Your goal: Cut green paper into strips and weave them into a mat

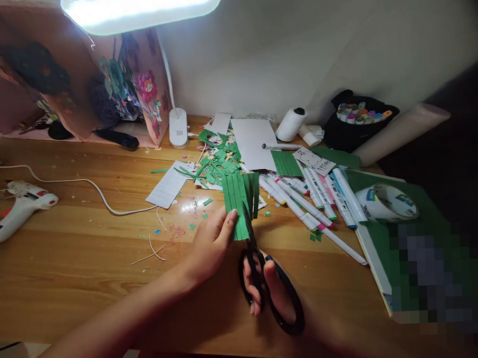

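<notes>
Green card: green card (234, 200) held up over the table (109, 290), in front of the scrap pile (222, 166).
Left hand: thumb and fingers pinch the card's lower left edge.. left hand (210, 246).
Right hand: right hand (281, 296) grips black scissors (253, 247), fingers through the handles; blades at the card's right part.
Done: narrow strips parted on the right side; whether fully detached at top, cannot tell.
Left: wider left part looks uncut, long lines running down it; judged partway. Another lined green piece (286, 163) lies beyond, near the markers (345, 198).
Writing: drawn white card (314, 161) has handwriting, unreadable. Tape roll (377, 202) has printed lettering, not legible. Lamp base (178, 130) print too small.
</notes>
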Demonstrator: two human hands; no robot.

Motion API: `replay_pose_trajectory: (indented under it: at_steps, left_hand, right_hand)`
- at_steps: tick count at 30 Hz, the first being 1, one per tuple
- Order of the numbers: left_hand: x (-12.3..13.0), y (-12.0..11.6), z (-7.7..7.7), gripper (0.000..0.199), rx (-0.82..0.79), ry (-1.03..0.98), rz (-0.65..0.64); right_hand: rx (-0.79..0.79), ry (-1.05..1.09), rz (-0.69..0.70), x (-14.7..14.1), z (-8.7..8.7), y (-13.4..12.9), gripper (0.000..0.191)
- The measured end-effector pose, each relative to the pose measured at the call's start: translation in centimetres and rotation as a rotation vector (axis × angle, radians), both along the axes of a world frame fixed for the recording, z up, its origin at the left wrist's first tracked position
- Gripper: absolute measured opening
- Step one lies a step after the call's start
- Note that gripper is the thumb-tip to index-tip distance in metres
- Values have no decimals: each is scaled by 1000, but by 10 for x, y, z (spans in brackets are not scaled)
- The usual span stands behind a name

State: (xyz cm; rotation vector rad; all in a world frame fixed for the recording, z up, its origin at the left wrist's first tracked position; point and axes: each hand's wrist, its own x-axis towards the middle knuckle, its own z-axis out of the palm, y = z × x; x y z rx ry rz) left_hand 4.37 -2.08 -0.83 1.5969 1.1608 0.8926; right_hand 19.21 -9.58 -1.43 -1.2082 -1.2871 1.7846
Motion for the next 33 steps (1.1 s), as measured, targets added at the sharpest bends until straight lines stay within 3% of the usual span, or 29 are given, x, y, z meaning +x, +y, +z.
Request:
replay_pose_trajectory:
  at_steps: [3,8,15,24,29,33]
  left_hand:
    - [1,-1,-1,32,-6,13,-8]
    - [2,-1,1,31,-22,-6,-6]
    - [3,-3,6,34,-98,-63,-63]
    - [1,-2,7,38,-191,-180,-56]
    - [-2,2,7,37,-121,-156,42]
    - [-3,1,10,38,-94,-104,3]
  right_hand:
    - [-19,-13,-28,2,-6,-2,69]
    - [-23,-52,-23,3,-1,-2,60]
    - [-1,11,-98,0,-14,-4,66]
    - [4,-27,-20,6,3,1,62]
    - [-8,54,34,4,2,0,63]
    - [48,2,59,2,6,3,68]
